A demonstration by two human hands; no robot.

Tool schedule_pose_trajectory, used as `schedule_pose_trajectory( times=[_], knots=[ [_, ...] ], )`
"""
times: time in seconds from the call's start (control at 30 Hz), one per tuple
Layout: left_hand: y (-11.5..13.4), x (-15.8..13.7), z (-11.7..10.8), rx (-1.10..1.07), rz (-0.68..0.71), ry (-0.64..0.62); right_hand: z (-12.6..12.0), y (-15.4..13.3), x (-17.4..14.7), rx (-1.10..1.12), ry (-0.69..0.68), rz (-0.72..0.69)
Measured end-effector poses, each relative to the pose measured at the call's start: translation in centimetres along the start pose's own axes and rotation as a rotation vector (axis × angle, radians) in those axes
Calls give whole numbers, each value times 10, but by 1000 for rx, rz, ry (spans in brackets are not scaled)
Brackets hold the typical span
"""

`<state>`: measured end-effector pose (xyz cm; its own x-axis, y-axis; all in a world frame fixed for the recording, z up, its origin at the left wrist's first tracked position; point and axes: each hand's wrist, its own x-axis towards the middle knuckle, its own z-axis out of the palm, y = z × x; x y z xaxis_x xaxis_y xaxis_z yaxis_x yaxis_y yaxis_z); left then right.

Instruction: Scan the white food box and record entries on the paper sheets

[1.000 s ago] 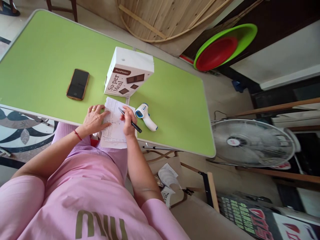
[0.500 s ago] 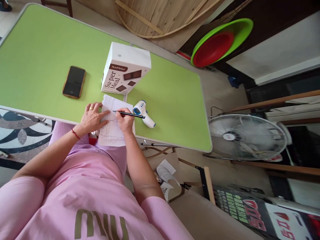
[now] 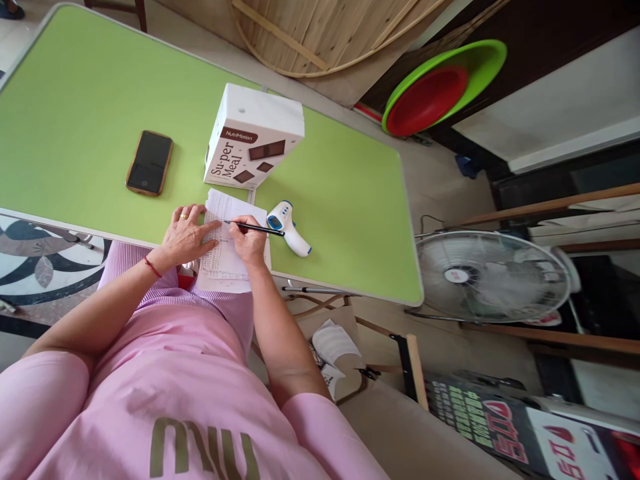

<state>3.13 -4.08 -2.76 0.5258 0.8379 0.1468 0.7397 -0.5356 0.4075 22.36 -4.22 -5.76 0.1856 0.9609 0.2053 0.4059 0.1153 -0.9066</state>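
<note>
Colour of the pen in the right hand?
The pen looks mostly black; the head view, the only one, shows it.

The pen [image 3: 263, 229] in the right hand [image 3: 249, 245] now points more leftward, its tip nearer the left hand [image 3: 185, 237].

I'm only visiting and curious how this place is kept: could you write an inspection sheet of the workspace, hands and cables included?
Surface: green table, pale-edged.
Things in use: black pen, its tip at the written-on paper, which overhangs the table's near edge.
Clutter: phone, white box, white-and-blue thermometer.
Hands: left hand open, touching the paper's left side; right hand gripping the pen.
Cables: thin dark cord by the fan.
Surroundings: fan, green basin, red basin, round wooden panel.
</note>
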Motion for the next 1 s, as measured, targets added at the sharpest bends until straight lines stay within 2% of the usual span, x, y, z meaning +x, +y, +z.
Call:
schedule_pose_trajectory(
  times=[0.53, 1.0],
  knots=[
    [1, 0, -1, -4, -5, 0, 0, 3, 1, -33, -22, -1],
    [2, 0, -2, 26, -3, -15, 2, 5, 1, 25, 36, -16]
  ],
)
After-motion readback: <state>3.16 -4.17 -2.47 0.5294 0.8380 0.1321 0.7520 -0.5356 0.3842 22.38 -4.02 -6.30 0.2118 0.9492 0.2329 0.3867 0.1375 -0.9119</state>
